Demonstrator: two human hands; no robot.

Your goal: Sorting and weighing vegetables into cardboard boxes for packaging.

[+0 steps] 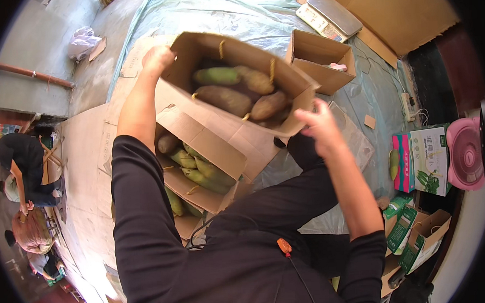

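Observation:
A tall open cardboard box (193, 54) is tilted in front of me, with yellow cord loops showing on its inner walls. Inside lie several large oblong fruits or vegetables (224, 99), brown and green. My left hand (158, 59) is closed on the box's far left corner. At its right end my right hand (319, 126) grips the edge, thumb and fingers slightly blurred. Below it stands a second open box (214, 136), partly behind my left arm, with similar green and brown produce (205, 170) in it.
Beyond the held box are a smaller open carton (323, 76) and a flat scale (329, 18). At right stand a pink fan (466, 153), a printed carton (429, 158) and several green-and-white boxes (422, 235). Another person (24, 163) bends over at far left. Plastic sheeting (213, 10) covers the floor.

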